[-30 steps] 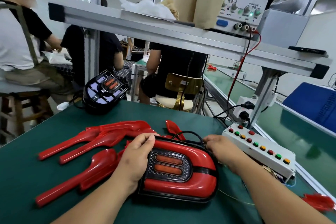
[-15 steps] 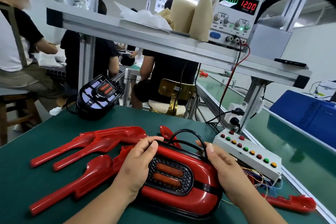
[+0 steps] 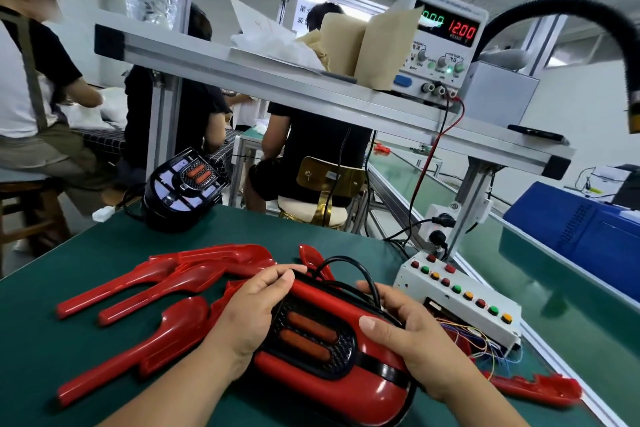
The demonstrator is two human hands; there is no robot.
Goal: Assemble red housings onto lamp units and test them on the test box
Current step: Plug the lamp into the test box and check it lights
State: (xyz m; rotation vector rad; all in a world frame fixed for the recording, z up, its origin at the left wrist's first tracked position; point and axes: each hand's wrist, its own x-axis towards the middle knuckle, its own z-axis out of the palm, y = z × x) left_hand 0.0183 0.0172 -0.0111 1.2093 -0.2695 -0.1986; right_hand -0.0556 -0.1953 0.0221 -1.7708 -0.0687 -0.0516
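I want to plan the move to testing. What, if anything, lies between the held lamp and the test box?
Nothing solid. Both hands, left and right, grip the red-housed lamp unit; the test box sits just right of it. Only loose coloured wires lie in the gap.

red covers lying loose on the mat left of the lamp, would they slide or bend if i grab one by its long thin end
The red covers look like glossy moulded plastic, so probably stiff and light, and a bit slick in the fingers. The long narrow ends may flex slightly. They lie overlapped on the green mat, so lifting one would likely nudge its neighbours.
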